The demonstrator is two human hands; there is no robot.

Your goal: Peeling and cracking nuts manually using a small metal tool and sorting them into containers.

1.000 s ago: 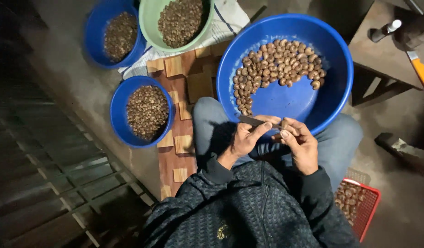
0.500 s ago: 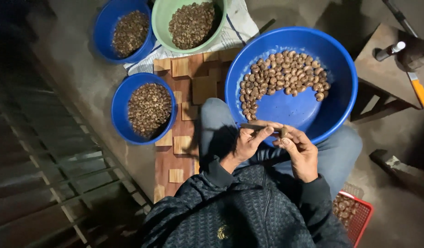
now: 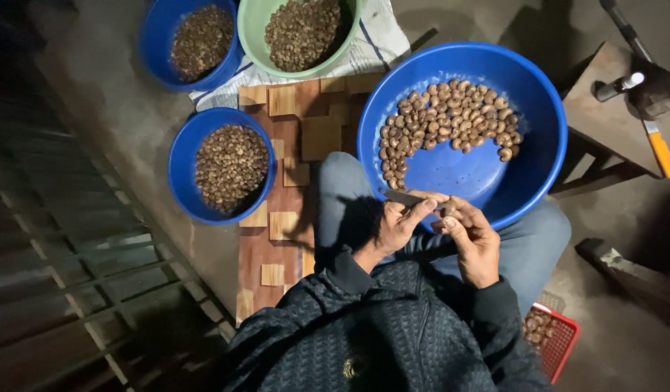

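Observation:
My left hand point(image 3: 402, 223) grips a small flat knife point(image 3: 402, 197) with its blade pointing left, just over the near rim of a big blue basin point(image 3: 545, 167) resting on my knees. Beside it, touching fingertips, my right hand point(image 3: 471, 236) pinches a single brown nut point(image 3: 447, 210) against the blade. Inside the basin lies a curved heap of several tan nuts point(image 3: 444, 123) along its far side.
Two smaller blue bowls point(image 3: 181, 190) point(image 3: 155, 43) and a green bowl point(image 3: 249, 36) of dark nuts stand at the left on a wooden board point(image 3: 277, 239) and cloth. A red basket point(image 3: 560, 348) with nuts sits at my right hip. A low stool point(image 3: 603, 123) holds an orange-handled tool point(image 3: 662, 154).
The view has shifted slightly down and left. My hands stay together at the basin rim, fingers turning the nut against the knife.

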